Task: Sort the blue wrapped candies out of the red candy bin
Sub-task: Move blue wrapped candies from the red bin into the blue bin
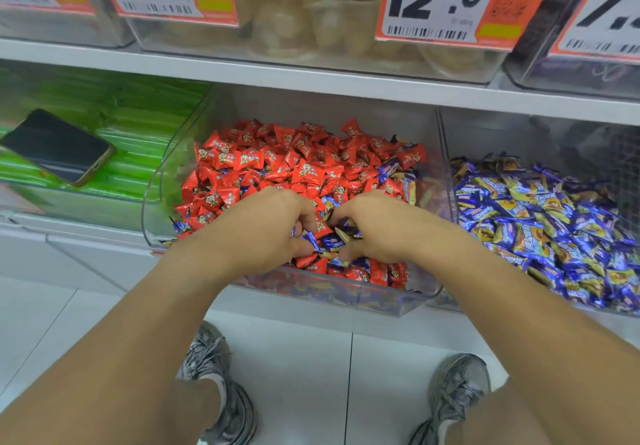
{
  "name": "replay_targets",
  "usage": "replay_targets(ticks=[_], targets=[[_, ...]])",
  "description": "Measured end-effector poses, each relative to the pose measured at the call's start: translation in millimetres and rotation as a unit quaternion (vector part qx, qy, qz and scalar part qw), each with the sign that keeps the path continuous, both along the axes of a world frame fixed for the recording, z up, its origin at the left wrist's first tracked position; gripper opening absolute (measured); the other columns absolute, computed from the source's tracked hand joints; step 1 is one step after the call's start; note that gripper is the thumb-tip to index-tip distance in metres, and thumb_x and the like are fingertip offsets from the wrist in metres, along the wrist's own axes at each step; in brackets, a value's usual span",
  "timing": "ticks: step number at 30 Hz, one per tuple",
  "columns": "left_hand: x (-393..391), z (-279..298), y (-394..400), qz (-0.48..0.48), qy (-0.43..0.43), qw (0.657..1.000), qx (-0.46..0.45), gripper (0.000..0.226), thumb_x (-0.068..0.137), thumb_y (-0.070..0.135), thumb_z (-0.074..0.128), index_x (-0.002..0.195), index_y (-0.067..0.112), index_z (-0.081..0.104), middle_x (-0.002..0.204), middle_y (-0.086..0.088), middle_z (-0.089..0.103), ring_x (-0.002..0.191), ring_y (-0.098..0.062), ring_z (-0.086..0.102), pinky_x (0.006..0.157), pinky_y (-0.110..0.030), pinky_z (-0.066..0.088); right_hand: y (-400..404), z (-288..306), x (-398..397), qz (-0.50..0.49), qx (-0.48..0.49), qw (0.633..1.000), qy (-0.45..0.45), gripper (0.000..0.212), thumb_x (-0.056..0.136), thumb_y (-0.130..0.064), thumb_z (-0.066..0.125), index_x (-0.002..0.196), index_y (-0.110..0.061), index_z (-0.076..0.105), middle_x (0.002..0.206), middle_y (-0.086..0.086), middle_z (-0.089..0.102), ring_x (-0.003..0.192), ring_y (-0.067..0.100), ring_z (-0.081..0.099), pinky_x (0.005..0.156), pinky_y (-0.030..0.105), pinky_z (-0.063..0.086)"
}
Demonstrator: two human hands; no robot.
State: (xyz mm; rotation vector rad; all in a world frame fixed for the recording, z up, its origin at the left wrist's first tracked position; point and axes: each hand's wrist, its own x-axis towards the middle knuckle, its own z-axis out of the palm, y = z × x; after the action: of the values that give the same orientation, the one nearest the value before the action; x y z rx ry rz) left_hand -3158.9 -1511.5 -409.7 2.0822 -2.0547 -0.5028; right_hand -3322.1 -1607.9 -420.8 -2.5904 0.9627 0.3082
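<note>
The blue wrapped candies [330, 241] are glossy blue with yellow print, twisted at both ends. They lie among red candies [294, 164] at the front of the clear red candy bin [346, 297], directly between the curled fingers of both hands. Left hand [268, 225]: palm down, fingers curled round several blue candies. Right hand [375, 225]: palm down, fingertips pinching candies beside the left fingertips.

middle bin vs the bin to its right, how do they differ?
Middle bin holds mostly red candies with blue wrapped candies mixed in; right bin shows only blue-and-yellow ones. Left hand and right hand dig in the middle bin; nothing touches the right bin. Both are clear plastic on the same shelf.
</note>
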Motion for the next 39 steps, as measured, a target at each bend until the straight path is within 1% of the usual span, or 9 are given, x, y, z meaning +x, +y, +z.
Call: replay_targets(ticks=[6,9,14,19,23,26,31,35,39], targets=[[5.7,3.8,4.9,0.03,0.07,0.997,-0.024,0.016,0.086,0.035,0.07,0.1,0.029,0.065,0.084,0.016,0.06,0.057,0.014,0.05,0.052,-0.015,0.03,-0.1,7.2,-10.5,-0.006,-0.023,0.998,-0.05,0.028,0.095,-0.037,0.062,0.12,-0.025,0.062,0.11,0.002,0.064,0.111,0.021,0.053,0.081,0.032,0.042],[7.5,6.9,3.2,0.072,0.134,0.986,-0.071,0.01,0.088,0.032,0.068,0.097,0.028,0.064,0.086,0.013,0.062,0.059,0.01,0.053,0.056,-0.013,0.036,-2.1,17.1,-19.0,-0.051,-0.001,0.984,-0.173,0.019,0.099,-0.042,0.052,0.11,-0.026,0.055,0.082,-0.003,0.065,0.07,0.012,0.057,0.066,0.034,0.045],[-4.1,14.3,-8.2,0.177,0.386,0.902,-0.075,0.003,0.097,0.02,0.056,0.098,0.017,0.057,0.086,-0.001,0.061,0.06,-0.01,0.058,0.058,-0.029,0.048,18.0,23.3,-18.6,-0.246,0.348,0.803,-0.417,0.006,0.103,-0.02,0.046,0.107,-0.018,0.05,0.066,0.008,0.051,0.06,0.022,0.042,0.049,0.031,0.036],[-59.9,31.9,-21.7,0.113,0.504,0.851,-0.093,0.016,0.103,0.02,0.041,0.103,0.005,0.045,0.078,-0.006,0.05,0.051,-0.014,0.047,0.039,-0.023,0.034,22.8,36.1,-44.7,-0.234,0.287,0.8,-0.472,0.015,0.104,-0.019,0.041,0.118,-0.018,0.046,0.063,0.005,0.058,0.058,0.02,0.05,0.058,0.036,0.041],[-108.5,41.1,-41.7,0.084,0.481,0.869,-0.08,0.021,0.104,0.028,0.038,0.105,0.007,0.041,0.064,-0.003,0.052,0.038,-0.012,0.045,0.037,-0.02,0.03,10.5,49.8,-93.1,-0.286,0.232,0.762,-0.532,0.016,0.102,-0.017,0.045,0.115,-0.025,0.048,0.066,0.002,0.049,0.049,0.016,0.037,0.047,0.027,0.034],[-144.1,42.4,-64.9,0.054,0.367,0.922,-0.11,0.017,0.102,0.029,0.044,0.098,0.013,0.046,0.065,0.003,0.052,0.045,-0.005,0.043,0.048,-0.02,0.037,-13.4,45.1,-140.0,-0.323,0.145,0.782,-0.513,0.008,0.101,-0.027,0.048,0.106,-0.033,0.049,0.072,0.002,0.051,0.045,0.014,0.034,0.048,0.031,0.032],[-198.2,36.3,-105.8,-0.011,0.245,0.962,-0.123,0.011,0.092,0.017,0.055,0.096,0.025,0.049,0.092,-0.002,0.052,0.073,-0.009,0.048,0.059,-0.017,0.036,-51.4,19.7,-190.9,-0.387,0.008,0.805,-0.449,0.03,0.091,-0.021,0.061,0.116,-0.031,0.048,0.112,0.017,0.057,0.069,0.022,0.057,0.053,0.028,0.048],[-208.6,37.8,-115.7,-0.042,0.116,0.984,-0.13,0.03,0.085,0.037,0.063,0.114,0.035,0.053,0.1,0.0,0.046,0.097,-0.021,0.041,0.089,-0.033,0.031,-63.1,23.2,-202.2,-0.355,-0.036,0.838,-0.413,0.051,0.08,-0.005,0.067,0.125,-0.025,0.053,0.123,0.009,0.055,0.107,0.025,0.059,0.09,0.042,0.052],[-164.9,42.2,-90.5,-0.016,0.068,0.975,-0.21,0.022,0.088,0.036,0.059,0.11,0.034,0.06,0.092,0.003,0.046,0.096,-0.019,0.039,0.089,-0.033,0.031,-60.3,35.3,-211.5,-0.31,-0.05,0.858,-0.407,0.039,0.086,-0.007,0.07,0.113,-0.033,0.059,0.119,-0.008,0.061,0.11,0.015,0.058,0.101,0.037,0.047]])
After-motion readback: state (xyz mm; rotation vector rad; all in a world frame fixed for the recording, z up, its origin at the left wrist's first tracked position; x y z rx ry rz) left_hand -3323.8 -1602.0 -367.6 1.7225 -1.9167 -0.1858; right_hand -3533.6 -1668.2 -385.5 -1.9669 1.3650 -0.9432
